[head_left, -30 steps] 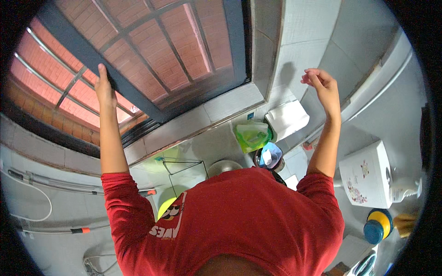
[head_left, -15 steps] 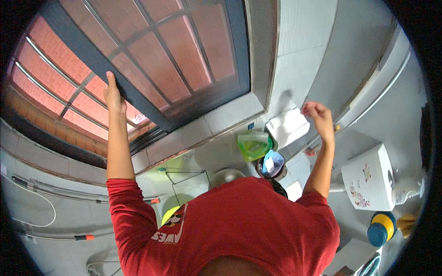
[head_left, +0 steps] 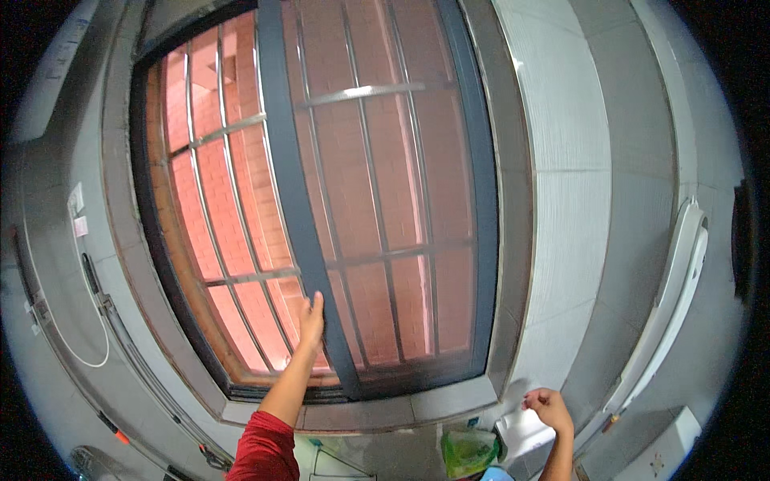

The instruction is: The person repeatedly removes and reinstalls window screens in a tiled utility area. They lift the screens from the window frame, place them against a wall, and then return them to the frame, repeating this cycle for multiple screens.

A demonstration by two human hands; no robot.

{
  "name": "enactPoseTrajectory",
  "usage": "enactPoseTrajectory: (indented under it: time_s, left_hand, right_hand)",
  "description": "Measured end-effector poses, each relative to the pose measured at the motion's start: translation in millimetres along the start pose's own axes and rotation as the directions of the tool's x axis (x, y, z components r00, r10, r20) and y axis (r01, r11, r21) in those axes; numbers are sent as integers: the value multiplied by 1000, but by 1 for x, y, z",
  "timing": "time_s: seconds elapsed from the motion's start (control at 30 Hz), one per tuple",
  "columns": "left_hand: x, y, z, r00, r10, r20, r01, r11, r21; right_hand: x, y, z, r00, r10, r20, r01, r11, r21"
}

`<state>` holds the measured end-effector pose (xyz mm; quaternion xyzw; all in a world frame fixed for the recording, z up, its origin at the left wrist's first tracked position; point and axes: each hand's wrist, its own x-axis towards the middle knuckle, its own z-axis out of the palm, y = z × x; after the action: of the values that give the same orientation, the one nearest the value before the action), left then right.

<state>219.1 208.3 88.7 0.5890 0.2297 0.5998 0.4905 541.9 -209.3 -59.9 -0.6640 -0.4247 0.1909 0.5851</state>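
Observation:
My left hand (head_left: 311,322) grips the dark grey frame of a sliding window sash (head_left: 303,204) low on its left edge, with one finger pointing up along it. The sash carries a pane, with metal bars showing behind it. To its left the window stands open, showing bars (head_left: 233,192) and a pinkish brick wall. My right hand (head_left: 549,409) hangs in the air at the lower right, its fingers curled in and nothing visible in them. Just left of and below it are a white box-like object (head_left: 523,434) and a green plastic bag (head_left: 470,453).
A tiled sill (head_left: 385,414) runs beneath the window. Long poles (head_left: 148,361) lean along the left wall. A wire rack (head_left: 341,466) stands below the sill. On the right are a white toilet tank (head_left: 662,453) and a long white fixture (head_left: 662,313) along the wall.
The view has tilted upward, so more of the window shows and my torso has left the picture. My left hand is still on the sash frame. The right hand's fingers look more curled.

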Motion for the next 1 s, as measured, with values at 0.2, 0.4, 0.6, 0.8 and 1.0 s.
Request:
enactPoseTrajectory:
  time_s: [0.2,0.4,0.6,0.8,1.0]
  left_hand:
    - [-4,8,8,1000,3,20,-2,999,-44]
    - [-2,8,5,999,32,15,-31,999,-45]
    - [5,1,5,1000,25,1,-24,997,-67]
    - [0,8,11,1000,2,-23,-4,997,-83]
    - [11,-3,0,999,-30,-19,29,999,-45]
  right_hand:
    - [6,-12,16,993,19,119,-30,995,91]
    - [8,-15,22,978,14,208,-27,998,62]
    - [7,-7,20,972,-4,235,-4,999,37]
    - [12,-15,30,959,15,283,-38,996,78]
    - [44,-31,50,959,-74,274,65,997,41]
